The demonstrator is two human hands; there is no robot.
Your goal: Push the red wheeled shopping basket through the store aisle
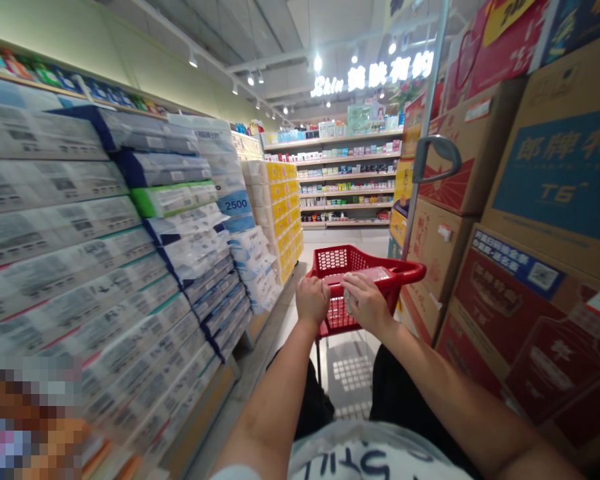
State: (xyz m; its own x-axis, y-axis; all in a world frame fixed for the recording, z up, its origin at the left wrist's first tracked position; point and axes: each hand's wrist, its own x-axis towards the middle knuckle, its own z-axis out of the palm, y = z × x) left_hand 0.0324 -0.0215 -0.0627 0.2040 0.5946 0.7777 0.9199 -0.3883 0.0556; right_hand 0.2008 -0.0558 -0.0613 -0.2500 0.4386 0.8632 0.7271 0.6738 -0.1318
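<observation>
A red plastic shopping cart point(337, 320) stands in front of me, its basket walls full of square holes. My left hand point(313, 300) is wrapped round the left part of the cart's handle. To the right of it, my right hand point(367, 303) rests with its fingers bent over the same handle, near a pale label panel. The cart's basket is seen only in part behind the handle and my hands.
Stacked white tissue packs point(65, 233) line the left side, followed by yellow packs point(285, 213). Large cartons point(555, 167) rise close on the right, beside a metal post with a grey handle point(437, 159). Ahead, across pale floor, stand product shelves point(350, 175).
</observation>
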